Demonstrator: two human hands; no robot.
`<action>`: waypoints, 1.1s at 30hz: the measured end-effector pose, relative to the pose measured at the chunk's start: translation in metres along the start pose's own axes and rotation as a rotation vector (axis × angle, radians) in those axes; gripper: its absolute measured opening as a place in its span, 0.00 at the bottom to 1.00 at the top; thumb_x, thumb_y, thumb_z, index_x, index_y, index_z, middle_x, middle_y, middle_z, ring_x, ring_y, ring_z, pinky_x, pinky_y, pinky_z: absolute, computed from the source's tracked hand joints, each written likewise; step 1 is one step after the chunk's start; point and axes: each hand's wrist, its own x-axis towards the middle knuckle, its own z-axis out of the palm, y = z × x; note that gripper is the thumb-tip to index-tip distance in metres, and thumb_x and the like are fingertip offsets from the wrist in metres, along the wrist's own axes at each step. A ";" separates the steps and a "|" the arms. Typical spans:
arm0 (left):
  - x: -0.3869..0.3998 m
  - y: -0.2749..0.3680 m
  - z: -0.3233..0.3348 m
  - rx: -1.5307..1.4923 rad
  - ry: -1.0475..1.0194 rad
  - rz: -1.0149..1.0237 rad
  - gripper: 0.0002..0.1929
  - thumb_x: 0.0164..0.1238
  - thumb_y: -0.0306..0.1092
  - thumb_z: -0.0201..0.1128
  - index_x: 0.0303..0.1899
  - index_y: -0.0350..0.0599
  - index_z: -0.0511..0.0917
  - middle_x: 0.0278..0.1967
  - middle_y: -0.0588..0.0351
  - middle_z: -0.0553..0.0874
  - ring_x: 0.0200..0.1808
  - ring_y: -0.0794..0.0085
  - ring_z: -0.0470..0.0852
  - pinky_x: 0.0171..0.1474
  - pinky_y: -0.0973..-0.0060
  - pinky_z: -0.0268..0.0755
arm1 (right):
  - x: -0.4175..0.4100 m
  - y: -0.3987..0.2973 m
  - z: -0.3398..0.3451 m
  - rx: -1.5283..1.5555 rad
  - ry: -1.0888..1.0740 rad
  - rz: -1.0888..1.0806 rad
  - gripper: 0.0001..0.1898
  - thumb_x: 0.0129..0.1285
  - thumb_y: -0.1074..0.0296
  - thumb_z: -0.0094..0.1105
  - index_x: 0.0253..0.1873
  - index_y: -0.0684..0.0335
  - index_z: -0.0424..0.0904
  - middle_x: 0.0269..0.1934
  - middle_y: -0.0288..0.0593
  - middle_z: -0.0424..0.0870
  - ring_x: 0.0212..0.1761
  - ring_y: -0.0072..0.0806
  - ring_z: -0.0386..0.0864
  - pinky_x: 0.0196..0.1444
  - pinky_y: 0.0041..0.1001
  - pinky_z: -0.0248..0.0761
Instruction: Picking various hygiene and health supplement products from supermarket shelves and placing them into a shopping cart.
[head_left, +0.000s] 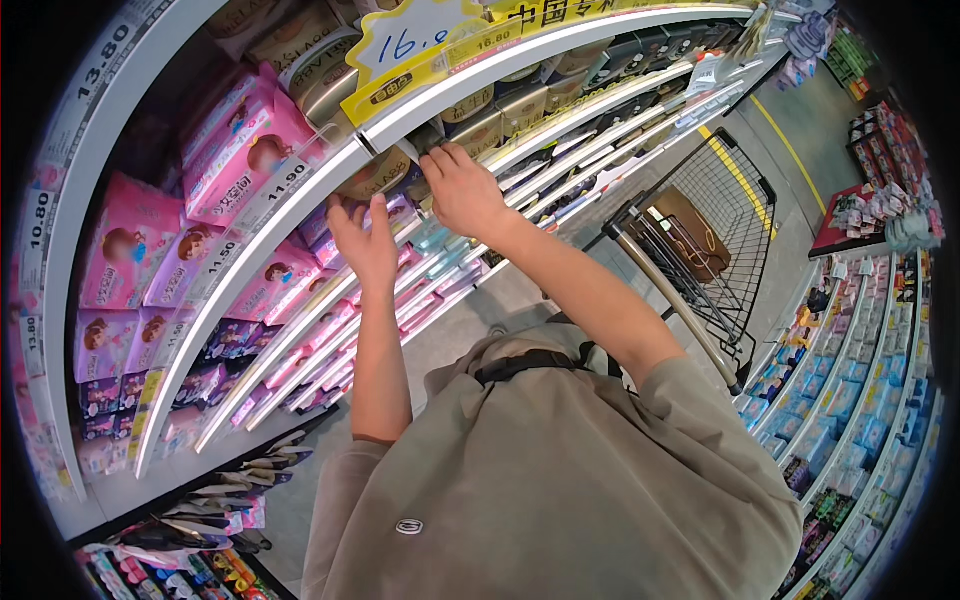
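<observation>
My two hands reach to a store shelf stocked with packaged goods. My left hand (367, 241) is raised at the lower front of a gold and dark purple package (381, 177), with thumb and fingers spread; whether it bears on the package is unclear. My right hand (463, 189) is bent over the right side of the same package, its fingertips partly hidden by the shelf goods. Left of them stand pink packages (251, 161) printed with a cartoon girl. A yellow price sign (405, 82) hangs from the shelf edge above my hands.
White shelf edges (285, 196) with price strips curve across the left and top. A black wire shopping cart (739, 195) holding a brown bag (686, 232) stands on the grey floor to the right. Shelves of blue packs (844, 397) line the far right; more hanging goods (217, 510) are at the lower left.
</observation>
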 end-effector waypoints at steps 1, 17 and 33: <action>0.001 0.005 0.005 0.095 0.002 0.016 0.29 0.64 0.28 0.63 0.64 0.29 0.60 0.56 0.43 0.71 0.55 0.64 0.74 0.57 0.70 0.71 | -0.001 0.004 0.000 -0.008 0.009 -0.010 0.26 0.50 0.68 0.60 0.56 0.70 0.70 0.56 0.50 0.73 0.62 0.41 0.68 0.57 0.34 0.71; 0.021 0.016 0.040 0.461 -0.062 0.032 0.22 0.60 0.34 0.68 0.52 0.30 0.73 0.36 0.44 0.84 0.37 0.65 0.82 0.41 0.73 0.75 | -0.032 0.020 -0.020 0.030 0.013 0.043 0.22 0.52 0.68 0.58 0.54 0.68 0.73 0.56 0.50 0.73 0.60 0.42 0.68 0.60 0.35 0.64; 0.013 -0.007 0.043 0.474 -0.074 0.061 0.24 0.58 0.31 0.66 0.55 0.31 0.71 0.46 0.37 0.79 0.45 0.44 0.78 0.49 0.58 0.71 | -0.198 0.068 -0.054 0.192 -0.039 0.444 0.20 0.52 0.68 0.62 0.51 0.68 0.76 0.54 0.52 0.75 0.56 0.48 0.71 0.60 0.40 0.65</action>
